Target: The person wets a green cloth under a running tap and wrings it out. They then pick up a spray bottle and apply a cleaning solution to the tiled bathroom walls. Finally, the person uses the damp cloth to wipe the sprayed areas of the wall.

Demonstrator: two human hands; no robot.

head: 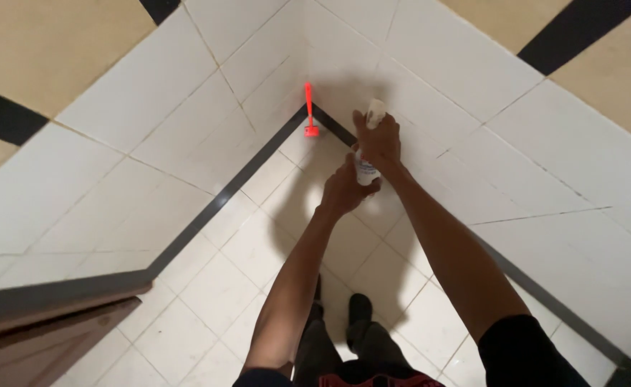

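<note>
Glossy wall tiles (151, 100), plastic bottle (365, 170)

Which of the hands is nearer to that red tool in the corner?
The right hand, gripping the top of the spray bottle, is slightly nearer the red tool. The left hand is lower, under the bottle.

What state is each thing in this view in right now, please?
Spray bottle: upright, gripped by both hands.
Right hand: closed around the bottle's top.
Left hand: closed on the bottle's base.
Red brush: leaning upright in the wall corner, untouched.
Door: ajar.
</note>
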